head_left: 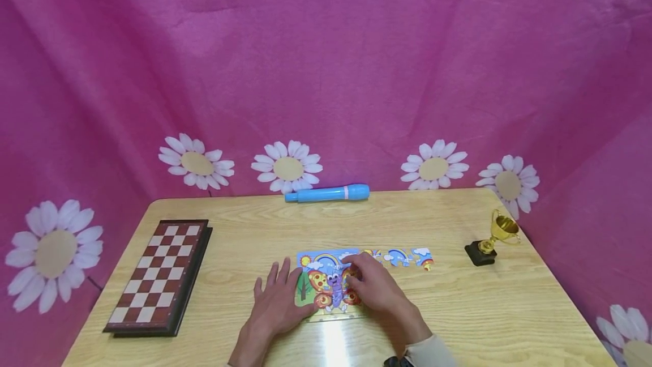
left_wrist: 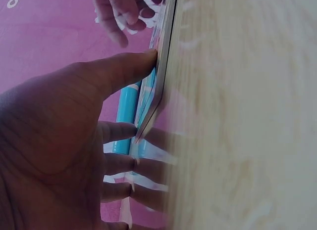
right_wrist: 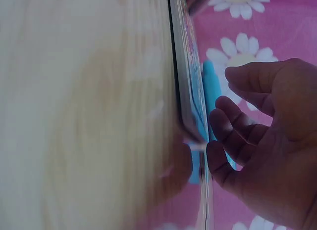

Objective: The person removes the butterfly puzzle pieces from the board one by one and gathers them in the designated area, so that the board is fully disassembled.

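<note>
A colourful jigsaw puzzle (head_left: 334,285) with a purple butterfly, a rainbow and a tree lies flat in a thin board on the table. My left hand (head_left: 280,302) rests at its left side, fingers spread, with the thumb (left_wrist: 133,67) against the board's near edge in the left wrist view. Over the right part of the puzzle is my right hand (head_left: 377,286), its fingers loosely bent. In the right wrist view nothing shows between the thumb and fingers of that hand (right_wrist: 277,136). Loose puzzle pieces (head_left: 398,257) lie in a row just beyond the right hand, the farthest piece (head_left: 423,257) rightmost.
A brown-and-white chessboard box (head_left: 159,273) lies on the left of the wooden table (head_left: 244,231). A blue tube (head_left: 326,193) lies along the back edge. On the right stands a small gold trophy cup (head_left: 501,228) with a black base. Pink cloth with daisies (head_left: 326,72) surrounds the table.
</note>
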Tool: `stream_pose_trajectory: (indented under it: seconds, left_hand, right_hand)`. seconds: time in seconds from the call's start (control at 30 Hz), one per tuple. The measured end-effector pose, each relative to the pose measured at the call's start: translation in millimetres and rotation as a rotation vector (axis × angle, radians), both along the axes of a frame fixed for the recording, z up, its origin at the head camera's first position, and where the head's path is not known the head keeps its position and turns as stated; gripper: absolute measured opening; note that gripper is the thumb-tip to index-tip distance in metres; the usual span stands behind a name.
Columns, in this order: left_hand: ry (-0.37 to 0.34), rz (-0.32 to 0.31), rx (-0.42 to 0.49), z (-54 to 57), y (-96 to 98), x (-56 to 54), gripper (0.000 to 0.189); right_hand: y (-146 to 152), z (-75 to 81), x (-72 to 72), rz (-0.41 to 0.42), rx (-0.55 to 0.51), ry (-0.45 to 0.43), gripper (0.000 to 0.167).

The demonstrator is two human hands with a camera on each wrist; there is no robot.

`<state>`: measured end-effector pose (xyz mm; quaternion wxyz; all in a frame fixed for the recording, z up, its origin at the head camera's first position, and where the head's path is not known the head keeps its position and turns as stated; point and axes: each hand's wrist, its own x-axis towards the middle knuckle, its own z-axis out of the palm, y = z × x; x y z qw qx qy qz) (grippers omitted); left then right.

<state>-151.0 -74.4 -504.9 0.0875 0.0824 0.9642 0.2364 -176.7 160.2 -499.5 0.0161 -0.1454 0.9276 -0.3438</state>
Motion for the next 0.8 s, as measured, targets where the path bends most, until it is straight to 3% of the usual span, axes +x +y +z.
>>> stream_pose_trajectory:
  seconds: [0.3,0.8]
  left_hand:
    - [0.02,-0.011,-0.017,0.6,0.3,-0.1,0.085]
    - [0.025,-0.009,-0.014,0.3,-0.7,0.3,0.085]
  right_hand:
    - [-22,-1.2,0.1,0.12,0.045,0.007,0.029]
    - [-41,0.8,-0.8,0.139,0.251,0.039,0.032]
